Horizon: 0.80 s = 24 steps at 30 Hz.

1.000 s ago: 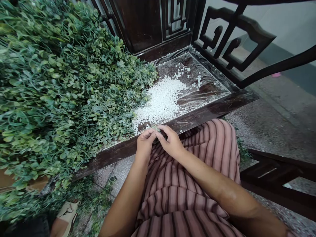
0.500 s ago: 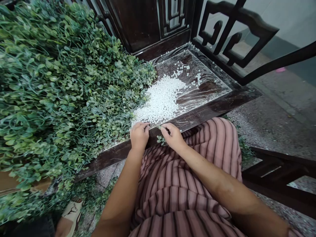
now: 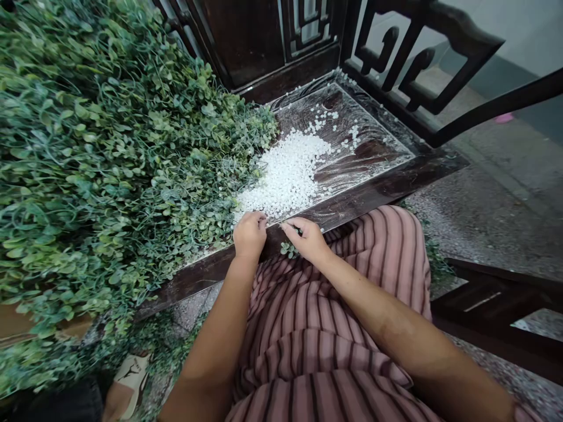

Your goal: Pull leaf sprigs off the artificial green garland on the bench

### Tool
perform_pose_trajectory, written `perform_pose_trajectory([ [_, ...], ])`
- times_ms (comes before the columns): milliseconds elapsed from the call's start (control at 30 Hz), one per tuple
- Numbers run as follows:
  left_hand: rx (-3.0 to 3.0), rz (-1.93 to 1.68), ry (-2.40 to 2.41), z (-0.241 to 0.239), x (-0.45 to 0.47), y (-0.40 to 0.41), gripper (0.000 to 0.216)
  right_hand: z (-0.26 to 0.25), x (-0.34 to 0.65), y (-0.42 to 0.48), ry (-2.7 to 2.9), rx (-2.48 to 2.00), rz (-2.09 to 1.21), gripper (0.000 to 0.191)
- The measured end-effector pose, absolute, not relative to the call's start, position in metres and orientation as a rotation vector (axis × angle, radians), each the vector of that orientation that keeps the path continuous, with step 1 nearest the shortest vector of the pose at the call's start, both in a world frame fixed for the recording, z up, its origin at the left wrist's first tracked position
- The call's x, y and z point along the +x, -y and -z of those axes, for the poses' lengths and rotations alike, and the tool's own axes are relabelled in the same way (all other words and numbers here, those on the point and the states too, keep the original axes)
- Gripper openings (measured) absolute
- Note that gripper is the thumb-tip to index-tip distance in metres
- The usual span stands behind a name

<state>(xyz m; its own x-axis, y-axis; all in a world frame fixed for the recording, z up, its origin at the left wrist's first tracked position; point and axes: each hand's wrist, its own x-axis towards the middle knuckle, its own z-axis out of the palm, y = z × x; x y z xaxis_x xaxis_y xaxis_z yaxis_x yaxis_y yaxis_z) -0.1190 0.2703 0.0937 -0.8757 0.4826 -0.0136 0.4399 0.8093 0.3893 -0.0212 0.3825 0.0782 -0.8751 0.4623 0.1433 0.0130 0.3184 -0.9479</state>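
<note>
My left hand (image 3: 249, 234) is curled, its fingertips pinching at the near edge of a heap of small white beads (image 3: 288, 173) on the dark wooden bench seat (image 3: 373, 146). What it pinches is too small to make out. My right hand (image 3: 308, 237) rests on the bench's front rail, fingers closed round a small green artificial sprig (image 3: 288, 249) that hangs below the hand. A large pile of green artificial foliage (image 3: 109, 158) covers the bench's left part, right beside my left hand.
The bench has a carved dark back and armrest (image 3: 422, 53) at the right. My lap in striped pink fabric (image 3: 316, 328) fills the bottom. A low dark wooden piece (image 3: 497, 310) stands on the speckled floor at the right. A sandalled foot (image 3: 125, 381) shows bottom left.
My hands were together over my lap holding the sprig; they have parted. The left hand has moved up to the bead heap, and the right stays on the rail with the sprig.
</note>
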Motion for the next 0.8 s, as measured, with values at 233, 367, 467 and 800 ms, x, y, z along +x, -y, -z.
perform_pose_trajectory([
  [233, 0.890, -0.660, -2.843, -0.092, -0.118, -0.272, 0.022, -0.077, -0.024, -0.381, 2.159, -0.535, -1.643, 0.024],
  [367, 0.917, -0.650, -2.842, -0.091, -0.118, -0.275, 0.019, -0.079, -0.024, -0.382, 2.133, -0.545, -1.653, 0.020],
  [467, 0.907, -0.715, -2.831, -0.090, -0.118, -0.277, 0.020, -0.080, -0.024, -0.383, 2.129, -0.539, -1.672, 0.018],
  [800, 0.778, -0.735, -2.778, -0.093, -0.114, -0.284, 0.020, -0.075, -0.022, -0.385, 2.126, -0.502, -1.641, 0.019],
])
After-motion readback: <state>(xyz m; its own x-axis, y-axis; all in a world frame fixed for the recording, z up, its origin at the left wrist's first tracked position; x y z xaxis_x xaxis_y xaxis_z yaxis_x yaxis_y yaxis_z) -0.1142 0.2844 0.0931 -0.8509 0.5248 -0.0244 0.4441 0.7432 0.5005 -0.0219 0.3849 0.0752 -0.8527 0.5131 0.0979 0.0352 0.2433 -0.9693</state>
